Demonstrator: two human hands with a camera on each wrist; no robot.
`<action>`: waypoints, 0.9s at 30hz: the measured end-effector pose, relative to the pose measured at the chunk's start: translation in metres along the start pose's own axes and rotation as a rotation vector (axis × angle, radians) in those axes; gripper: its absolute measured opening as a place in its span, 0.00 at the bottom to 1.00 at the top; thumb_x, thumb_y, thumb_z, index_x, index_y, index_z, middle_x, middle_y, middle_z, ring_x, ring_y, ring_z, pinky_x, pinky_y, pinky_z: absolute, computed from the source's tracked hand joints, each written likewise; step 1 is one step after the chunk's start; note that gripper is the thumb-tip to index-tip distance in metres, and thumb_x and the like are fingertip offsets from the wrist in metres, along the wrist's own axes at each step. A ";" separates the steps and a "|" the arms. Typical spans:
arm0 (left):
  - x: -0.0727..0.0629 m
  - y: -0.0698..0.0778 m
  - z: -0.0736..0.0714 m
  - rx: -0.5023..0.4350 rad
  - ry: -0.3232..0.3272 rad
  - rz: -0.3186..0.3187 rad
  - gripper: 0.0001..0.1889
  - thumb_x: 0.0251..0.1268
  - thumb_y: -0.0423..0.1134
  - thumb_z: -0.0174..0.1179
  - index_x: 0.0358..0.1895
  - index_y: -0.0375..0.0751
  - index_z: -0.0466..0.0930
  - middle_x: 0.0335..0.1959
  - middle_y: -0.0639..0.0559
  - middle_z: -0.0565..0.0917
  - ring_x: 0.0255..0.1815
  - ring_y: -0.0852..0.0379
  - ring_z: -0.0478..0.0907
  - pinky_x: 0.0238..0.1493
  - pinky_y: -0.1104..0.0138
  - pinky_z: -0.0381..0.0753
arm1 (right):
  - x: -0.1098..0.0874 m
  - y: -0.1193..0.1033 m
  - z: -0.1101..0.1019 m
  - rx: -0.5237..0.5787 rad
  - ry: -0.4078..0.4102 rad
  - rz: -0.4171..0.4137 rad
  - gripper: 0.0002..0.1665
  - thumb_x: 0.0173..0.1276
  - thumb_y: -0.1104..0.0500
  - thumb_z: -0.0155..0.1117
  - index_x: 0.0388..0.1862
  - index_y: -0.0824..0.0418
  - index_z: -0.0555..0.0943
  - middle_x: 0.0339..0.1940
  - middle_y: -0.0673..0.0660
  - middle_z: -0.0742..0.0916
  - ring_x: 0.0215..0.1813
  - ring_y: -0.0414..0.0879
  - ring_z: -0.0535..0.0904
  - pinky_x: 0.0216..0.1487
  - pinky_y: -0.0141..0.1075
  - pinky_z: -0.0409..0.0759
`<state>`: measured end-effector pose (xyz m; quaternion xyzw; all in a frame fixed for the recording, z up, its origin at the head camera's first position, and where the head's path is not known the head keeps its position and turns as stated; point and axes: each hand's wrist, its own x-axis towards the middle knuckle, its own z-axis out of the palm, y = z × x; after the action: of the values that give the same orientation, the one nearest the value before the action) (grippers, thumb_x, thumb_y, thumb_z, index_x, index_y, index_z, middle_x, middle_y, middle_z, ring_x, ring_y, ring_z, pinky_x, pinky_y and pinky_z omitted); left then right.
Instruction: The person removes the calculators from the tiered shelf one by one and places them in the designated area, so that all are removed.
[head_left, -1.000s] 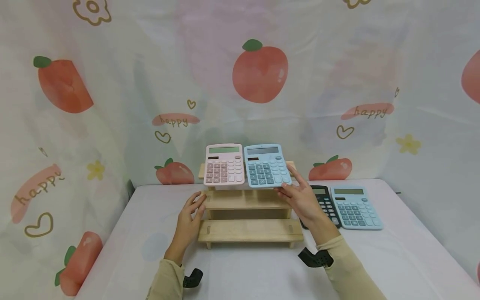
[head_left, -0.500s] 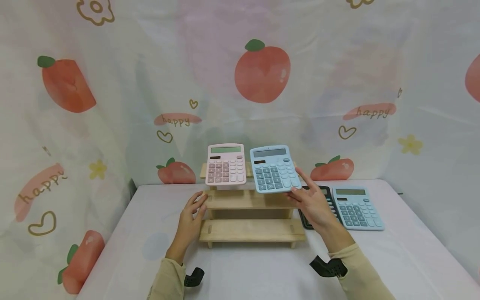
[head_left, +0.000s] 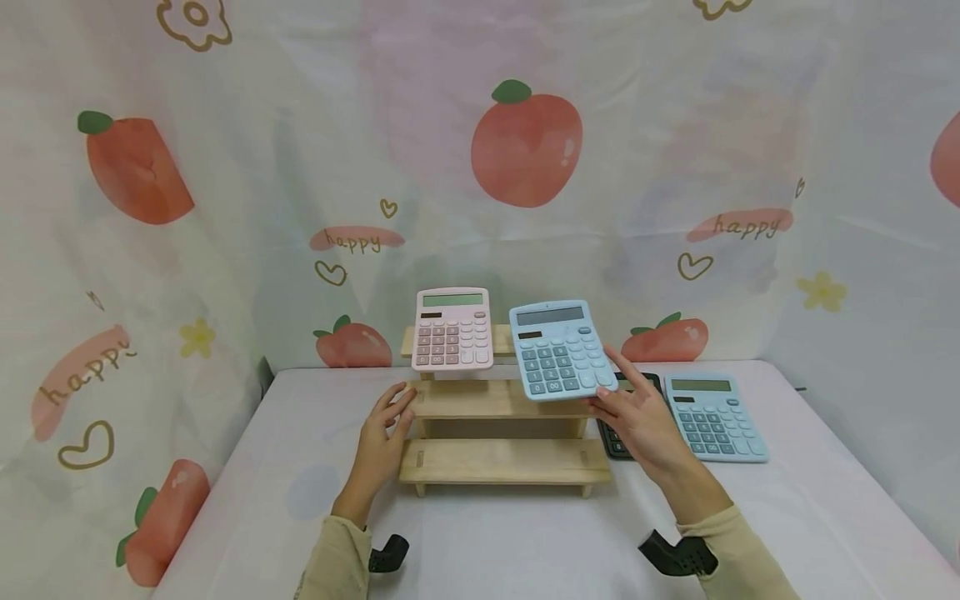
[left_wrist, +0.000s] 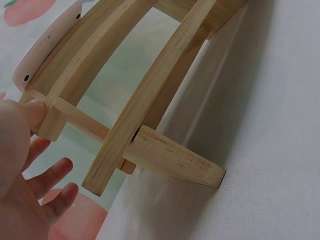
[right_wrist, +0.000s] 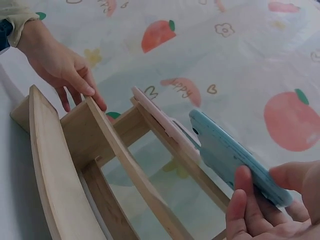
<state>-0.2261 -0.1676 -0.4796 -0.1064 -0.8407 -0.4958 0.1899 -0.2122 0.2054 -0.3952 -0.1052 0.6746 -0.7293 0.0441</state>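
My right hand (head_left: 641,421) grips a light blue calculator (head_left: 562,350) by its lower right corner, tilted in front of the top tier. The right wrist view shows this blue calculator (right_wrist: 240,155) edge-on, thumb on one side and fingers on the other. A pink calculator (head_left: 452,329) leans upright on the left of the top tier. My left hand (head_left: 381,446) holds the left end of the middle tier of a wooden three-tier stand (head_left: 504,461). In the left wrist view, that hand (left_wrist: 25,165) has its thumb on the board's end, its other fingers loosely spread.
Right of the stand, a black calculator (head_left: 617,442), partly hidden by my right hand, lies beside another light blue calculator (head_left: 717,419) on the white table (head_left: 510,542). A fruit-print cloth (head_left: 637,150) hangs behind and at the sides.
My right hand has brought the blue calculator off the top tier, away from the pink one, rightward and down towards me, tilting it. My left hand keeps its place on the stand.
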 end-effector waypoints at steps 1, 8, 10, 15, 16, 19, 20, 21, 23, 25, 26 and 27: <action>0.000 0.000 0.000 -0.002 0.001 0.002 0.21 0.79 0.40 0.54 0.68 0.34 0.76 0.75 0.40 0.70 0.73 0.35 0.69 0.59 0.41 0.76 | -0.001 0.000 -0.001 -0.001 -0.001 0.000 0.44 0.80 0.60 0.55 0.85 0.52 0.44 0.62 0.49 0.79 0.54 0.36 0.83 0.57 0.26 0.80; 0.000 -0.001 0.001 -0.001 0.002 0.004 0.21 0.78 0.39 0.54 0.68 0.33 0.76 0.75 0.39 0.70 0.73 0.36 0.69 0.59 0.43 0.76 | -0.013 -0.001 -0.007 -0.037 0.007 -0.002 0.44 0.80 0.57 0.55 0.85 0.49 0.44 0.61 0.45 0.77 0.55 0.34 0.82 0.58 0.24 0.79; 0.001 0.000 0.001 -0.001 0.004 0.003 0.21 0.78 0.39 0.54 0.68 0.33 0.76 0.74 0.39 0.70 0.73 0.36 0.69 0.59 0.42 0.76 | -0.017 -0.003 -0.009 -0.040 0.007 -0.001 0.44 0.80 0.58 0.55 0.85 0.50 0.44 0.60 0.44 0.78 0.53 0.34 0.82 0.57 0.24 0.79; 0.000 -0.001 0.001 -0.001 0.009 0.009 0.21 0.78 0.39 0.54 0.67 0.33 0.76 0.74 0.39 0.70 0.73 0.36 0.69 0.59 0.43 0.77 | -0.025 -0.001 -0.013 -0.003 -0.017 -0.018 0.44 0.80 0.61 0.55 0.85 0.51 0.44 0.57 0.40 0.81 0.52 0.35 0.84 0.56 0.25 0.80; 0.001 -0.001 0.001 -0.002 0.009 0.010 0.21 0.78 0.39 0.54 0.67 0.34 0.76 0.74 0.39 0.70 0.73 0.36 0.69 0.59 0.43 0.77 | -0.027 -0.001 -0.014 0.004 -0.023 -0.022 0.44 0.80 0.62 0.54 0.85 0.52 0.44 0.58 0.40 0.81 0.53 0.35 0.83 0.56 0.25 0.80; 0.001 -0.001 0.001 -0.004 0.009 0.007 0.21 0.78 0.39 0.54 0.68 0.34 0.76 0.74 0.39 0.70 0.73 0.36 0.69 0.59 0.43 0.76 | -0.031 0.002 -0.017 0.005 -0.037 -0.031 0.44 0.80 0.63 0.53 0.85 0.53 0.43 0.59 0.40 0.81 0.53 0.35 0.83 0.56 0.26 0.80; 0.001 -0.001 0.001 -0.006 0.010 0.005 0.21 0.78 0.39 0.54 0.68 0.34 0.76 0.74 0.39 0.70 0.74 0.36 0.69 0.59 0.43 0.76 | -0.032 0.003 -0.018 0.006 -0.041 -0.033 0.44 0.80 0.63 0.53 0.85 0.53 0.43 0.60 0.39 0.80 0.54 0.35 0.83 0.56 0.26 0.80; 0.001 -0.001 0.001 -0.006 0.012 0.004 0.21 0.78 0.39 0.55 0.67 0.34 0.76 0.74 0.39 0.70 0.74 0.36 0.69 0.59 0.43 0.76 | -0.034 0.004 -0.019 0.007 -0.045 -0.037 0.44 0.80 0.63 0.53 0.85 0.54 0.43 0.61 0.40 0.80 0.54 0.36 0.83 0.56 0.26 0.80; 0.001 -0.001 0.002 -0.009 0.015 0.002 0.21 0.78 0.39 0.55 0.67 0.34 0.76 0.74 0.39 0.71 0.74 0.36 0.69 0.58 0.43 0.76 | -0.037 0.005 -0.021 0.006 -0.049 -0.040 0.44 0.80 0.63 0.52 0.85 0.55 0.42 0.61 0.40 0.80 0.53 0.37 0.84 0.56 0.26 0.80; 0.000 -0.001 0.002 -0.011 0.016 0.001 0.21 0.77 0.39 0.55 0.67 0.34 0.76 0.74 0.39 0.71 0.74 0.36 0.69 0.58 0.44 0.76 | -0.040 0.006 -0.024 0.009 -0.051 -0.039 0.44 0.80 0.63 0.52 0.85 0.55 0.42 0.60 0.41 0.81 0.53 0.37 0.84 0.56 0.26 0.80; 0.001 -0.002 0.002 -0.011 0.016 0.002 0.21 0.77 0.39 0.55 0.67 0.33 0.76 0.74 0.39 0.71 0.74 0.36 0.69 0.58 0.44 0.76 | -0.042 0.007 -0.025 0.011 -0.049 -0.033 0.44 0.80 0.63 0.52 0.85 0.55 0.42 0.60 0.41 0.81 0.53 0.37 0.84 0.56 0.26 0.80; 0.000 -0.002 0.003 -0.012 0.016 0.003 0.21 0.77 0.38 0.55 0.67 0.33 0.76 0.74 0.39 0.71 0.74 0.36 0.69 0.58 0.44 0.76 | -0.044 0.007 -0.026 0.012 -0.046 -0.026 0.44 0.80 0.63 0.52 0.85 0.55 0.42 0.59 0.41 0.82 0.52 0.37 0.84 0.56 0.26 0.80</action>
<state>-0.2277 -0.1660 -0.4820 -0.1050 -0.8360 -0.5014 0.1966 -0.1752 0.2397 -0.4080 -0.1302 0.6675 -0.7314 0.0508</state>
